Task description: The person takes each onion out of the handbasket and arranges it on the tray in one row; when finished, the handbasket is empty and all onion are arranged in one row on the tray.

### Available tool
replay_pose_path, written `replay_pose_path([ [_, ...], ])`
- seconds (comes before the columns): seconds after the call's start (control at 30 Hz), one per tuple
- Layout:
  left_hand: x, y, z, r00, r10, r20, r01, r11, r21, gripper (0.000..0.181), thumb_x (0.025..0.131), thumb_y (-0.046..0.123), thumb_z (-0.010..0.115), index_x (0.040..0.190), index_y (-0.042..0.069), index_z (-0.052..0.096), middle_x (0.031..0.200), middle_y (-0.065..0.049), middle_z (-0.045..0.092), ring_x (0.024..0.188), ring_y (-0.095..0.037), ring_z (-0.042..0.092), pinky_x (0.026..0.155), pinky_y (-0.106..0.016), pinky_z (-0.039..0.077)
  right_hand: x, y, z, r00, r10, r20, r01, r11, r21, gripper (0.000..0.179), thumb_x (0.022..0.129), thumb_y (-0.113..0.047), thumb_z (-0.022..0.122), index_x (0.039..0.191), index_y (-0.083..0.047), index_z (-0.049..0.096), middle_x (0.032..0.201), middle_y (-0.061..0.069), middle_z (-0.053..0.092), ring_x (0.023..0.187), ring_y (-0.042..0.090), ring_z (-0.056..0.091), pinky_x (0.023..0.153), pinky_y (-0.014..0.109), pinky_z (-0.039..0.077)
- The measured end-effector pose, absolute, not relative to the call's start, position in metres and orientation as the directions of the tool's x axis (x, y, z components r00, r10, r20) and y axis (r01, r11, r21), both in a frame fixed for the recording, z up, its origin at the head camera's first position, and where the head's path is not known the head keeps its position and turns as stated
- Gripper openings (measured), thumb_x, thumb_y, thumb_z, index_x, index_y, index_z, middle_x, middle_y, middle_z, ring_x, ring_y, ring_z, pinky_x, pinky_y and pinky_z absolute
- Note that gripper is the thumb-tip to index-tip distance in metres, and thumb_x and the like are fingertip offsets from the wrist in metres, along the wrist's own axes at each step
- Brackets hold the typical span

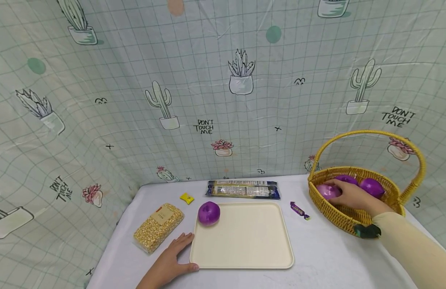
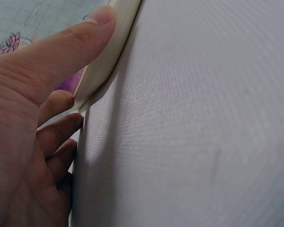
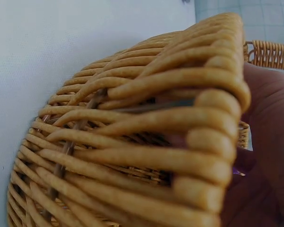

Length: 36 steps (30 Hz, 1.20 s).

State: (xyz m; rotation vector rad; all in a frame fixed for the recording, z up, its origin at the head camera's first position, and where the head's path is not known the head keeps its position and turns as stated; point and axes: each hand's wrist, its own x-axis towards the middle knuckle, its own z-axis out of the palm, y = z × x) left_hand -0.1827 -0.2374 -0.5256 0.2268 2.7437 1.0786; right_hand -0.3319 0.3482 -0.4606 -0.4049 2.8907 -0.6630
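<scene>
At the left side of a cream tray (image 1: 244,237), my left hand (image 1: 172,257) lies with its fingers spread. Its thumb (image 2: 92,35) rests at the tray's rim near the front corner, as the left wrist view shows up close. One purple onion (image 1: 209,213) sits in the tray's back left corner. My right hand (image 1: 353,197) reaches into a yellow wicker basket (image 1: 331,210) and grips a lighter purple onion (image 1: 327,192) near its left wall. Two darker onions (image 1: 372,188) lie beyond the hand in the basket. The basket's wall (image 3: 146,156) hides most of that grip in the right wrist view.
Left of the tray lies a clear bag of corn kernels (image 1: 159,226), with a small yellow packet (image 1: 187,198) behind it. A long dark packet (image 1: 242,189) lies behind the tray. Between tray and basket is a purple-wrapped candy (image 1: 299,210). The basket's tall handle (image 1: 367,131) arches overhead.
</scene>
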Motion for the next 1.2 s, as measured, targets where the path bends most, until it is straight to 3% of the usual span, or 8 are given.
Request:
replay_pose_path([
  [1.2, -0.184, -0.237, -0.526, -0.968, 0.21, -0.14, 0.057, 0.722, 0.69, 0.099, 0.072, 0.054, 0.087, 0.152, 0.01, 0.048, 0.159, -0.014, 0.041, 0.149, -0.049, 0.024, 0.117, -0.071, 0.021, -0.301, 0.353, -0.434, -0.957, -0.285, 0.059, -0.282, 0.857, -0.431, 0.076, 0.089, -0.044, 0.078, 0.144, -0.001, 0.047, 0.129, 0.033, 0.056, 0.115, 0.056, 0.055, 0.087, 0.068, 0.054],
])
